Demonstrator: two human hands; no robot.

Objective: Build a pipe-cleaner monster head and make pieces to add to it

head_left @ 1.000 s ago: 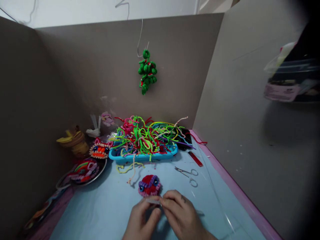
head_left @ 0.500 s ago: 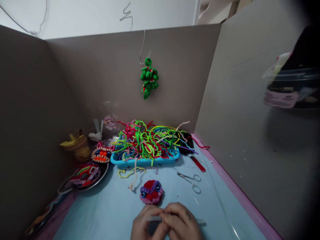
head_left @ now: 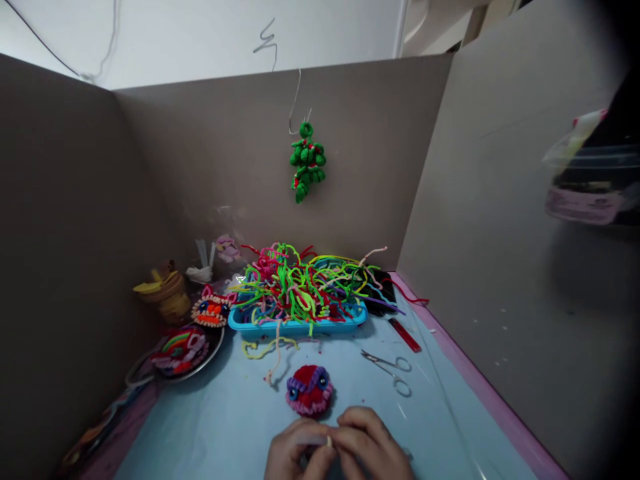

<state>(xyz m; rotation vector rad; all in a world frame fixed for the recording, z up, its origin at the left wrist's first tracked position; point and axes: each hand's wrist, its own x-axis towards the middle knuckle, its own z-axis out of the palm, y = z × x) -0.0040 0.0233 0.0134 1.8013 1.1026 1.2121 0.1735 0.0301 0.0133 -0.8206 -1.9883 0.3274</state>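
Observation:
At the bottom centre, my left hand [head_left: 296,453] and my right hand [head_left: 373,445] meet, fingers bent in a pinch. A small pale piece [head_left: 329,441] pokes up between the fingertips of both hands; its kind is too small to tell. Just beyond my hands sits a round red fuzzy pipe-cleaner face [head_left: 310,387] with purple brows, blue eyes and a pink lower edge, touched by neither hand. Small scissors [head_left: 387,370] lie to the right with their blades pointing away to the left.
A blue tray [head_left: 300,328] overflows with coloured pipe cleaners [head_left: 305,287]. Right of it lies a red strip-shaped tool [head_left: 405,335]. At left stand a metal bowl [head_left: 213,357] with fuzzy crafts and a brown pot [head_left: 170,297]. Grey panels [head_left: 240,167] enclose the table; a green ornament [head_left: 307,163] hangs behind.
The whole view has shifted slightly, so everything sits a little further right and lower. My fingers have moved a bit, and the pale piece now shows between the fingertips.

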